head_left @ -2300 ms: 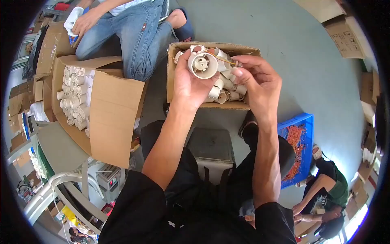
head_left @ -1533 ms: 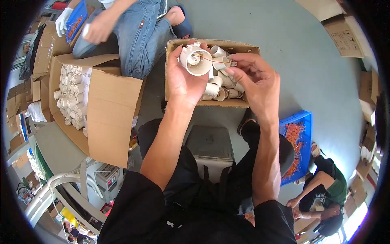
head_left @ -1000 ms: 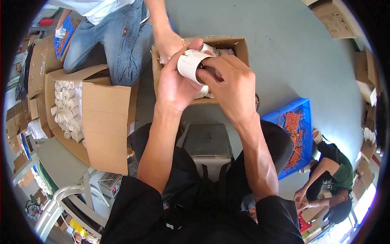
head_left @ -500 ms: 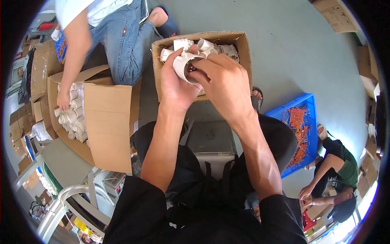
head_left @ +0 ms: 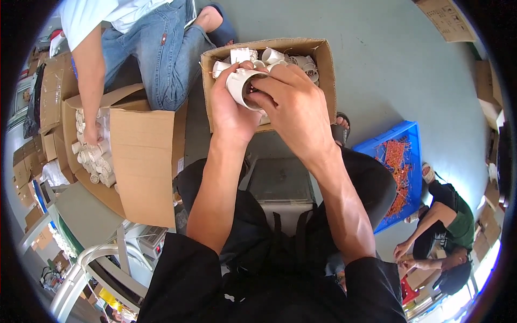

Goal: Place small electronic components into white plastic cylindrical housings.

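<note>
My left hand (head_left: 230, 107) is closed around a white plastic cylindrical housing (head_left: 237, 89), its open end turned toward my right. My right hand (head_left: 295, 105) reaches into that opening with thumb and fingers pinched together. Something small and dark shows inside, but what my fingertips grip there is hidden. Both hands are over the near part of an open cardboard box (head_left: 327, 81), which holds several similar white housings (head_left: 273, 55), some with thin wires sticking out.
A blue tray (head_left: 371, 144) of red-orange wired parts (head_left: 397, 172) lies to the right. At left, a co-worker's hand (head_left: 92, 134) reaches into another cardboard box (head_left: 142, 161) full of white cylinders. Another person (head_left: 452, 215) sits at lower right. A metal-framed chair (head_left: 86, 207) stands lower left.
The housing and both my hands have shifted very slightly; my right fingers stay inside its opening. The co-worker's arm at left has moved a little within their box.
</note>
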{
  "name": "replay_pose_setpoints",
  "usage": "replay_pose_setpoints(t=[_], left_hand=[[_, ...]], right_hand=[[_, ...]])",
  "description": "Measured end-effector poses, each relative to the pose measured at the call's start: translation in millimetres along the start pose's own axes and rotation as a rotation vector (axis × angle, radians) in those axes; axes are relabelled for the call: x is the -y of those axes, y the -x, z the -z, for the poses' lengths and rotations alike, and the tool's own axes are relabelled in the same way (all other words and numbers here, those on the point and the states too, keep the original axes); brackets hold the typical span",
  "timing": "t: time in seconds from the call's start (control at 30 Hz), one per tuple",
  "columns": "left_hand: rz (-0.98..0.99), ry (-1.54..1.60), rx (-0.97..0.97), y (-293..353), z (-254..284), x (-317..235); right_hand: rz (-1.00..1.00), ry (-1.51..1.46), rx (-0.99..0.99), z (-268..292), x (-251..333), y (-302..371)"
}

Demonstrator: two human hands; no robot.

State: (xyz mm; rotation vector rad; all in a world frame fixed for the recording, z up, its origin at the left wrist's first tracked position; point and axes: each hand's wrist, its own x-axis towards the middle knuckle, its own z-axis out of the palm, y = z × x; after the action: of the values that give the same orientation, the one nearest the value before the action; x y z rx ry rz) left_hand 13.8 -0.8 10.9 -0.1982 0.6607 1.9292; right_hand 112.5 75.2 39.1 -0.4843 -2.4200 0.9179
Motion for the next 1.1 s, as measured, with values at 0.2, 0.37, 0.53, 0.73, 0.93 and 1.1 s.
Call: replay_pose_setpoints(t=[0.2,0.37,0.53,0.73,0.93,1.1], left_hand=[[-0.138,-0.083,-0.128,-2.5,17.3,8.7],[-0.324,-0.233,-0.353,-5.5,11.6,18.2],[-0.365,-0.367,-0.295,-3.9,3.2,20.8],[-0.432,-0.410,-0.230,-7.1,5.6,20.0],[-0.125,-0.111,0.062,-11.3,8.5,6.1],[0.009,0.026,0.006,-3.3,0.8,2.0]], right_hand=[[0.031,-0.012,0.011,-7.9,-3.5,5.0],[-0.115,-0.180,-0.032,-12.3,-5.3,7.4],[-0.343,-0.402,-0.026,-6.2,-6.5,7.5],[-0.388,-0.385,-0.077,-9.1,-3.8,8.0],[-0.199,-0.214,-0.092,-5.2,4.0,3.1],[-0.164,-0.262,-0.067,14.0,8.8,-2.6]])
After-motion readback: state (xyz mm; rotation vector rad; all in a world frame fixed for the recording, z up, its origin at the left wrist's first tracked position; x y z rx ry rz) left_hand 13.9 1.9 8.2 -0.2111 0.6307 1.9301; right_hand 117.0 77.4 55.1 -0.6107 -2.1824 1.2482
